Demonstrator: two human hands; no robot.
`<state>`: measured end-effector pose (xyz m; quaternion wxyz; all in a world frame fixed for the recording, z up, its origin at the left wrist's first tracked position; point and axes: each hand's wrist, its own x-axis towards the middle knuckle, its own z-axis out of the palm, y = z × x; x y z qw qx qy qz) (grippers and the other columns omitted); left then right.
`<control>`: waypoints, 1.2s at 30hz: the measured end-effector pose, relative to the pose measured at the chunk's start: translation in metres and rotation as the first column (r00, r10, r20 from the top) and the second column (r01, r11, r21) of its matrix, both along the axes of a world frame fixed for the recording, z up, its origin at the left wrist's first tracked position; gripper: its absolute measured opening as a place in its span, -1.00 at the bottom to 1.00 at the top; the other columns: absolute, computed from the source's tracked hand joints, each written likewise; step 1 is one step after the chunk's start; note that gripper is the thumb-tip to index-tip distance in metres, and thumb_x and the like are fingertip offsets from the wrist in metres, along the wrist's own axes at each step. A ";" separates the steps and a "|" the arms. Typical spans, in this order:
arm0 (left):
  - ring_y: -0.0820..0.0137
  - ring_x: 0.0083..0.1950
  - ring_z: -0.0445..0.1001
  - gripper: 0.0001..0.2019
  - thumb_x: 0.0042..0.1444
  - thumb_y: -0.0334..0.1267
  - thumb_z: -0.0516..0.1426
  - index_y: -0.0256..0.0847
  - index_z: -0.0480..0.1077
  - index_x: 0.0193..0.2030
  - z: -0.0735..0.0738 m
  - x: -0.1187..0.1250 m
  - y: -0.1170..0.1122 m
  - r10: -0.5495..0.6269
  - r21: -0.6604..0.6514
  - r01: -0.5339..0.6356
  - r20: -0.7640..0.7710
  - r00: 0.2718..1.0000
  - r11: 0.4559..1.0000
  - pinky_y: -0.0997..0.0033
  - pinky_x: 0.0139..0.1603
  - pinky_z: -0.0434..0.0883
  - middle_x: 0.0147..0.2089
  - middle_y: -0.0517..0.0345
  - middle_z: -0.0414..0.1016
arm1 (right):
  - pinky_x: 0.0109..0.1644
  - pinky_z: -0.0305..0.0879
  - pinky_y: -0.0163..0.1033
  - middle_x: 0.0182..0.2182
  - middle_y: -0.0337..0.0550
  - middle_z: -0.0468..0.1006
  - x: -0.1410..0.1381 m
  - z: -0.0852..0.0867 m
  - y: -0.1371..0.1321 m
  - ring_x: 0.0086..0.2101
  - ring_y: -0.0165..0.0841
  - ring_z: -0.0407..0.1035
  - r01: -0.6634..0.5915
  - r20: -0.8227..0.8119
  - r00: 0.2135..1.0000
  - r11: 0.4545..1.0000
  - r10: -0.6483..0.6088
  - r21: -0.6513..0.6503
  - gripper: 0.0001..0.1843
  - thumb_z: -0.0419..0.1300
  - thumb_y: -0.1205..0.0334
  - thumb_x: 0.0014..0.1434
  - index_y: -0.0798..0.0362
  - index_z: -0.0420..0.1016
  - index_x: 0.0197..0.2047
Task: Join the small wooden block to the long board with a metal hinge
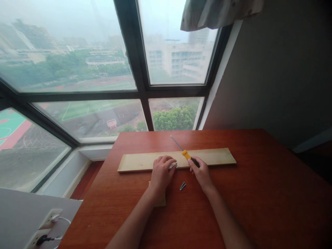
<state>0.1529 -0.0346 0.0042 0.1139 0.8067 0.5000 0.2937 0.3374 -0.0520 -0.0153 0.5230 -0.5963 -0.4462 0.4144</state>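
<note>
Two hands are engaged at the plank [145,161]. A small metal piece [173,166] is pinched on it by the left hand [161,172]; the screwdriver [187,155] is gripped in the right hand [200,173], beside it. Judged stage: fastening. Screws [182,186] lie just behind both grips; tip alignment is called for.

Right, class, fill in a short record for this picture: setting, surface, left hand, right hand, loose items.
setting: reddish-brown wooden table beside a large dark-framed window
surface: long pale wooden plank lying flat across the table
left hand: left hand resting on the plank, fingers curled on a small metal piece; what it is cannot be told
right hand: right hand gripping a yellow-and-black-handled screwdriver, shaft pointing away over the plank
loose items: small grey metal screws between the hands; small pale wooden block partly under the left wrist
</note>
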 end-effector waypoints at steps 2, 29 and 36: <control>0.25 -0.04 0.42 -0.87 0.17 -0.33 0.17 -0.09 0.51 -0.16 0.000 0.001 0.000 -0.004 -0.006 0.004 -0.002 1.000 1.000 0.20 -0.01 0.28 -0.09 0.10 0.54 | -0.48 0.20 -0.28 -0.60 -0.28 0.39 0.000 0.000 0.000 -0.55 -0.37 0.26 0.001 0.000 1.000 1.000 -0.001 -0.001 -0.50 0.23 -0.22 0.04 0.09 0.51 -0.24; 0.26 -0.10 0.44 -0.89 0.13 -0.32 0.16 -0.13 0.47 -0.19 0.007 -0.023 0.007 -0.020 -0.071 0.021 0.018 1.000 0.997 0.24 -0.06 0.34 -0.17 0.09 0.47 | -0.49 0.20 -0.28 -0.60 -0.27 0.39 0.001 0.000 -0.001 -0.56 -0.37 0.26 -0.003 0.001 1.000 1.000 0.003 -0.011 -0.49 0.22 -0.23 0.04 0.09 0.50 -0.24; 0.31 -0.20 0.45 -0.92 0.11 -0.37 0.16 -0.14 0.48 -0.31 0.007 -0.027 0.009 -0.083 -0.093 0.086 0.041 0.996 0.992 0.31 -0.12 0.36 -0.24 0.09 0.46 | -0.50 0.20 -0.28 -0.60 -0.27 0.39 0.001 -0.001 -0.001 -0.55 -0.37 0.26 0.000 -0.001 1.000 1.000 0.000 -0.010 -0.49 0.22 -0.23 0.04 0.09 0.51 -0.24</control>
